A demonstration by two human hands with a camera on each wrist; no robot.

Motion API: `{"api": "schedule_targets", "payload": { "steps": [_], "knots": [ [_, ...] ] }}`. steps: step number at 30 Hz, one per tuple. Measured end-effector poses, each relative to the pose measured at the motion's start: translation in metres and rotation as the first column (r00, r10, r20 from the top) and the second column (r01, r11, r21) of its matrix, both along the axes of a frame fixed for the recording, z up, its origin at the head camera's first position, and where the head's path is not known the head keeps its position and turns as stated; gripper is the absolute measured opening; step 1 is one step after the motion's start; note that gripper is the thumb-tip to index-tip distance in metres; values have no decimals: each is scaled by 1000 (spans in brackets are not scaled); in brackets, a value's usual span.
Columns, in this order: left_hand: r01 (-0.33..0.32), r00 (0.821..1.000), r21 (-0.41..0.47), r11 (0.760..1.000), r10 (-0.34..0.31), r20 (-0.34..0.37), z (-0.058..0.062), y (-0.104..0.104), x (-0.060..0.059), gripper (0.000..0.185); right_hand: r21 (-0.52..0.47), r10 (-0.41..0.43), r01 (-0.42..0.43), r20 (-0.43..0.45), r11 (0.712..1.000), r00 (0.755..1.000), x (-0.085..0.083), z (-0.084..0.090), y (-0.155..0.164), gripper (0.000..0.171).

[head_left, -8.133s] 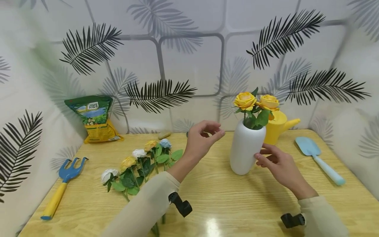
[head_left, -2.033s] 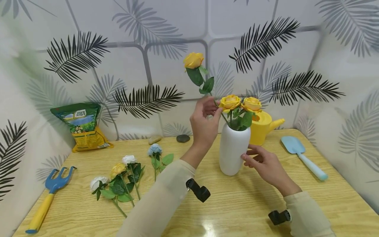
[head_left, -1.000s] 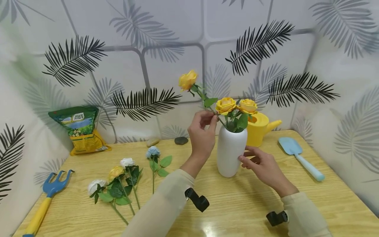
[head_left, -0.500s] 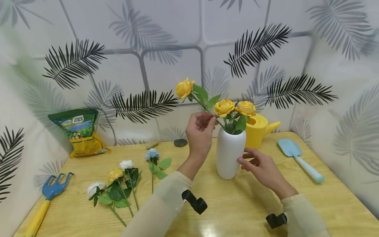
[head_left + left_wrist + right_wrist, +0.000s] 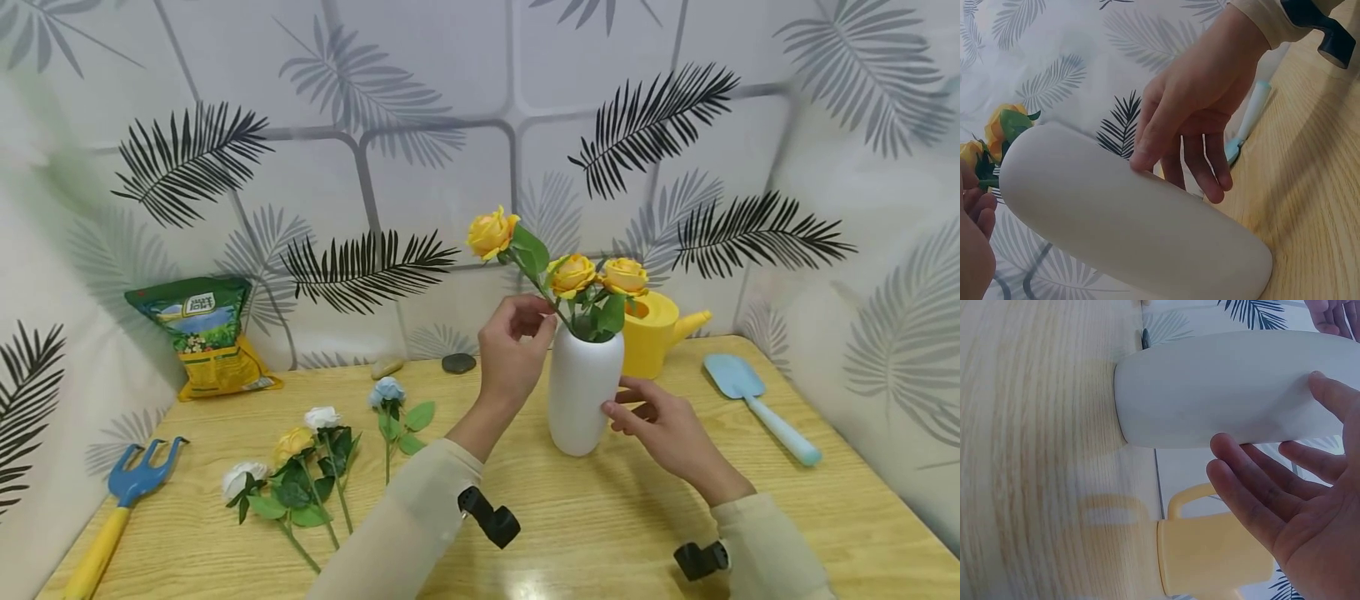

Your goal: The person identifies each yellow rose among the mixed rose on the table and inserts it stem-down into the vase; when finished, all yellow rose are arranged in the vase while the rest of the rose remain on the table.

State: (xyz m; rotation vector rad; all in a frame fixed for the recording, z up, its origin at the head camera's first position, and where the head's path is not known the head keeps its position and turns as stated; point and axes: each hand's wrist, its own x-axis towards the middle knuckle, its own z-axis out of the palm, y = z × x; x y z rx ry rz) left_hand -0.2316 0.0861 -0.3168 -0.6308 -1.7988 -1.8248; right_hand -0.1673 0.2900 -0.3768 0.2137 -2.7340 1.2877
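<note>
Meanwhile, hands steady a smooth, rounded white vase of leafy yellow roses.

Yellow watering can behind the vase, light blue trowel at right, blue and yellow hand rake at left, green and yellow bag against the wall, two stones near the wall, wooden table.
</note>
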Motion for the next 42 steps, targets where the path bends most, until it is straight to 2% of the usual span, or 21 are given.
{"api": "schedule_targets", "payload": {
  "steps": [5, 10, 13, 20, 30, 36, 42],
  "knots": [
    [18, 1000, -42, 999, -18, -3, -2, -1, -1, 9, 0, -1, 1, 2, 1000, 1000, 0, 0, 1, 57],
    [29, 999, -2, 1000, -29, 18, 1, 0, -2, 14, -4, 4, -4, 10, 1000, 1000, 0, 0, 2, 58],
    [42, 999, 4, 999, -42, 7, 2, 1, -1, 16, -7, 4, -4, 8, 1000, 1000, -1, -1, 2, 58],
    [55, 998, -73, 996, -57, -20, 1, 0, -2, 12, -4, 3, -3, -11, 1000, 1000, -2, 0, 3, 56],
    [39, 997, -151, 988, -28, 77, -5, -1, 0, 10, -6, 3, -3, 4, 1000, 1000, -1, -1, 3, 55],
    [62, 989, -126, 990, -44, 141, -8, 0, 1, 9, -5, 2, -2, 0, 1000, 1000, 0, -2, 3, 55],
    [55, 991, -182, 982, -31, 130, -7, 1, 1, 8, -5, 4, -4, -1, 1000, 1000, -1, -2, 3, 55]
  ]
}}
